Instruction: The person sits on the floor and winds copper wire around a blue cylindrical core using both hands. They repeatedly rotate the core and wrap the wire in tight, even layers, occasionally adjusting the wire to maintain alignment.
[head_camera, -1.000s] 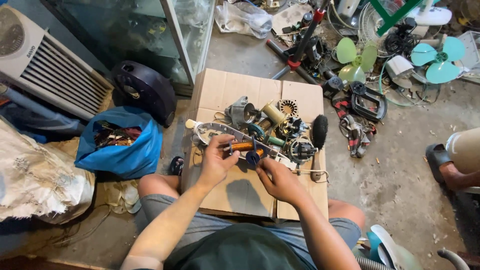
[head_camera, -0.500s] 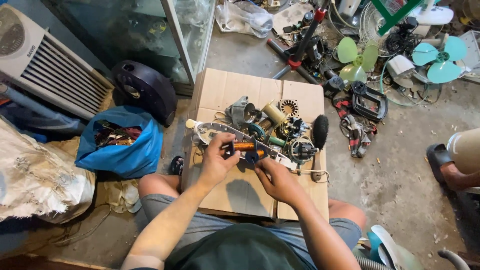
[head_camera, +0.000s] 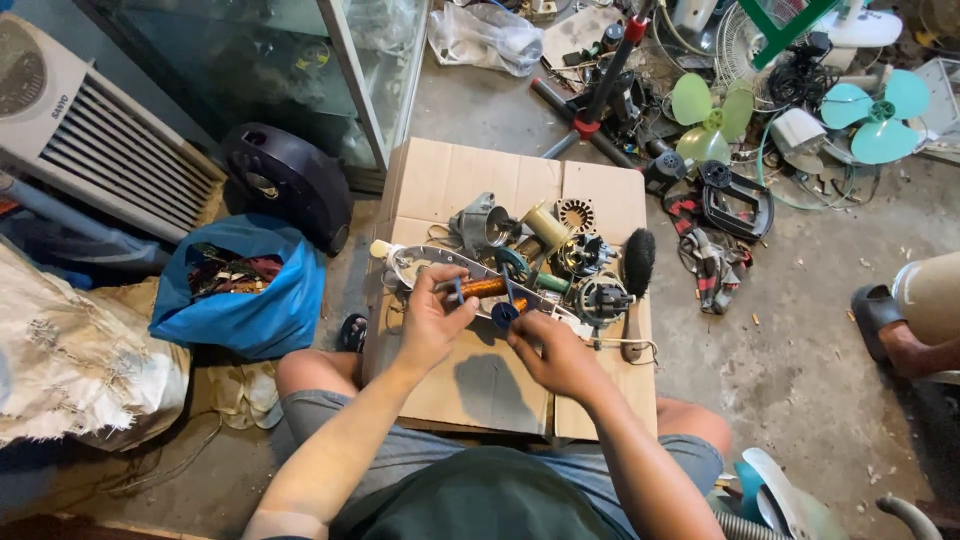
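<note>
concrete floor, flattened cardboard sheet (head_camera: 450, 180) as work surface. a copper-wound coil (head_camera: 487, 288) lies over it, long axis left to right, between the hands. left hand (head_camera: 432, 320) pinches its left end; right hand (head_camera: 548, 345) fingers close on its right end.

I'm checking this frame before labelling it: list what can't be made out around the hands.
- Head view: the left hand covers one end of the copper coil, so the grip is unclear.
- The right hand hides its fingertips and what they pinch.
- Parts on the cardboard are too small to identify.
- Another person's foot is cut by the right edge.
</note>
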